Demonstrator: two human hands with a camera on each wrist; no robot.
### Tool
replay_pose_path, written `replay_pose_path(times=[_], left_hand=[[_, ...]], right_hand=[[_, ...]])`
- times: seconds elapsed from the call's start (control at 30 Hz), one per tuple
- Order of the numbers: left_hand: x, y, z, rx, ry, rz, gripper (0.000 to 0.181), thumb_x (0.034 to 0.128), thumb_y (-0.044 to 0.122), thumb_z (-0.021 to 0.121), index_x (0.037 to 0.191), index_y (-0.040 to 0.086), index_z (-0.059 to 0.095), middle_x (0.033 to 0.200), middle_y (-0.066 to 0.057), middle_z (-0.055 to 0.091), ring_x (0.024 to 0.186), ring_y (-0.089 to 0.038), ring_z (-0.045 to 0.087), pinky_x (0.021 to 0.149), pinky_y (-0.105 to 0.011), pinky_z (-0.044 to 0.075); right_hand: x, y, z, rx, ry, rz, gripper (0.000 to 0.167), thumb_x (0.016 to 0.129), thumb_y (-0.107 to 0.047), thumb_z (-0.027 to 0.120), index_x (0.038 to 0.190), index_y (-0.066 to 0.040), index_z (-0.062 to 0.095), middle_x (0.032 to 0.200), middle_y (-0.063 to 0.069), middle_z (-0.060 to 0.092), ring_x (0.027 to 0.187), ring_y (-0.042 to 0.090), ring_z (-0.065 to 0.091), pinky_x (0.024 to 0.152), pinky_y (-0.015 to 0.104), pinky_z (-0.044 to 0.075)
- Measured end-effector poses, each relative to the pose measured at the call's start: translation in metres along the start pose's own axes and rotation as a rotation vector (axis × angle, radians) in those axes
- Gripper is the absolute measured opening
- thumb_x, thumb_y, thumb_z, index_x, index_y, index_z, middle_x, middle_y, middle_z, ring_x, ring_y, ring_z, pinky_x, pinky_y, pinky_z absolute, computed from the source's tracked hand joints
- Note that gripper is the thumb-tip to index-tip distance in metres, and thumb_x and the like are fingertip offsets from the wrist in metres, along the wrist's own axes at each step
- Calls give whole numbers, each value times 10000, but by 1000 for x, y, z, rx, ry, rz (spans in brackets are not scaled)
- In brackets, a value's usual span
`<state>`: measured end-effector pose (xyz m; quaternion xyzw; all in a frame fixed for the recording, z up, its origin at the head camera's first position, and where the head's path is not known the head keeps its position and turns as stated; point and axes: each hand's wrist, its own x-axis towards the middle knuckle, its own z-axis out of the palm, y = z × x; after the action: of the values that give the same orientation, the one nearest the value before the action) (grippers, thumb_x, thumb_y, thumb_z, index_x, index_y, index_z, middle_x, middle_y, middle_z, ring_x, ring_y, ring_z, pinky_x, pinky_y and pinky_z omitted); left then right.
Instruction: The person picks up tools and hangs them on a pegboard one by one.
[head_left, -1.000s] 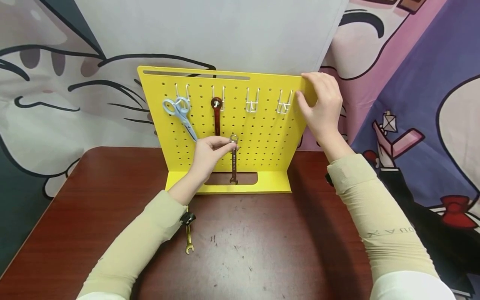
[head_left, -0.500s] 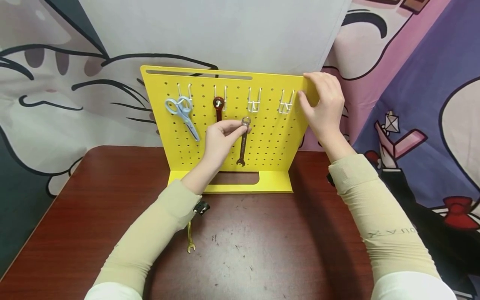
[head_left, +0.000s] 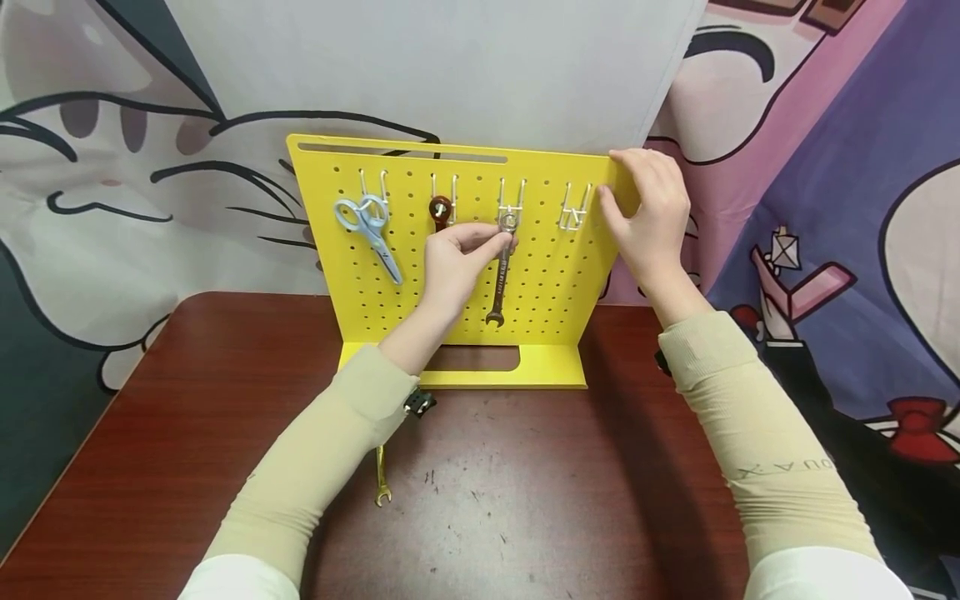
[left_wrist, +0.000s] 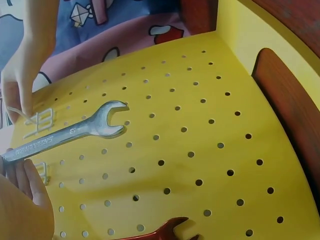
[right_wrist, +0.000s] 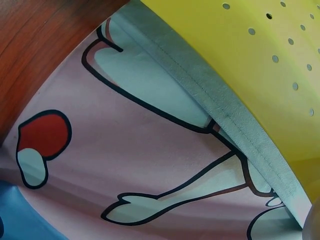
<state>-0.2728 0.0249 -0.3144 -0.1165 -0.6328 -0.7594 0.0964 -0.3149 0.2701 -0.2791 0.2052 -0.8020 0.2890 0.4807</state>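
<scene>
A silver metal wrench (head_left: 501, 279) is being held ring end up at a white wire hook (head_left: 511, 207) (contact is staying unclear), the left hand (head_left: 459, 260) pinching it near the ring. The right hand (head_left: 651, 212) is gripping the upper right corner of a yellow perforated pegboard (head_left: 555, 167). Keeping that steady and the ring squarely facing the prongs would probably be helping. The left wrist view is cropping out the ring, which the head view is showing.
</scene>
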Motion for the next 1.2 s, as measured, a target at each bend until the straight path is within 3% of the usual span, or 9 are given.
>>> replay_pose_path(times=[0.2,0.4,0.63,0.8,1.2], left_hand=[[8,-4,2,23,36,-1,170,950,-17,768,1104,-87,770,1134,-244,779,880,-79,793,940,-270,634],[15,-7,7,-44,50,-30,180,947,-64,746,1121,-108,752,1168,-266,762,889,-81,789,941,-271,634],[17,-13,11,-18,81,-45,176,948,-58,748,1118,-103,757,1168,-262,762,1036,-278,806,928,-255,633],[18,-19,11,-28,95,-41,190,949,-54,750,1132,-105,752,1174,-264,761,1068,-309,797,939,-256,630],[17,-25,9,99,137,23,187,919,-23,797,1098,-74,780,1151,-242,783,1052,-361,778,906,-250,637]], right_hand=[[0,-1,0,-5,-2,2,303,962,-116,753,1256,-42,754,1262,164,757,1290,346,633,1210,384,430],[0,-3,-1,-16,-11,5,307,966,-115,746,1263,-37,748,1269,165,754,1293,345,631,1211,383,431],[0,-4,-2,-21,-13,8,305,969,-113,742,1264,-37,748,1269,167,753,1292,346,629,1212,382,430],[0,-3,-1,-24,-15,9,305,969,-116,744,1263,-36,747,1271,166,752,1297,346,627,1215,382,429],[-1,-2,0,-12,-6,1,308,963,-108,746,1263,-40,750,1266,165,754,1292,347,628,1208,385,434]])
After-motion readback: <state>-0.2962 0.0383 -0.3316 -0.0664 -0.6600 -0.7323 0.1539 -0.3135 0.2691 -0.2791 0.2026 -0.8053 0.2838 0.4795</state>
